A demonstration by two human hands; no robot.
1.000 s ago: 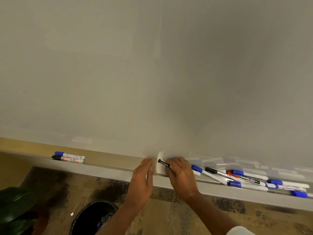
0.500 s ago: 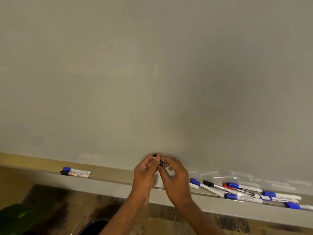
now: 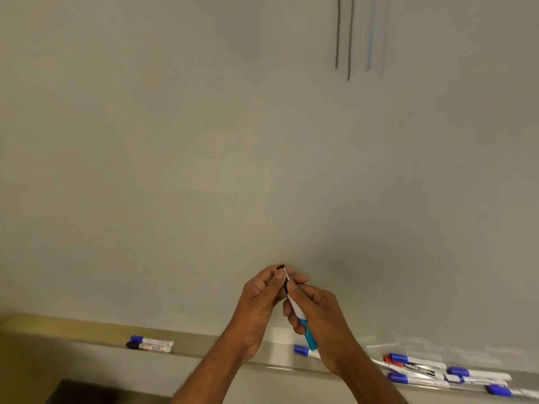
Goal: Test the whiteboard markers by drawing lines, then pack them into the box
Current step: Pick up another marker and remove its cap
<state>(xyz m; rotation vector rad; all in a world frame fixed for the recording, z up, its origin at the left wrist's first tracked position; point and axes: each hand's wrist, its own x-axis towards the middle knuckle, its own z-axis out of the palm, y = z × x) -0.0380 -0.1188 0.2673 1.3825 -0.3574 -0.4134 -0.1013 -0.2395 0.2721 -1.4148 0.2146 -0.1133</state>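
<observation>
Marker point(image 3: 295, 309) is up off the tray point(image 3: 204, 345) — both hands have risen, right hand point(image 3: 319, 314) now gripping the barrel, left hand point(image 3: 258, 301) pinching its black top end.

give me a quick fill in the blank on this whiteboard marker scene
1. The left hand pinches the ___ cap of the marker that the right hand holds by the barrel.
2. At the left end of the tray lie ___ markers.
3. In the pile of markers on the right, one odd cap alone is ___.
4. Beside the two dark lines, the whiteboard bears two paler ones, coloured ___.

Missing words: black; two; red; blue
</observation>
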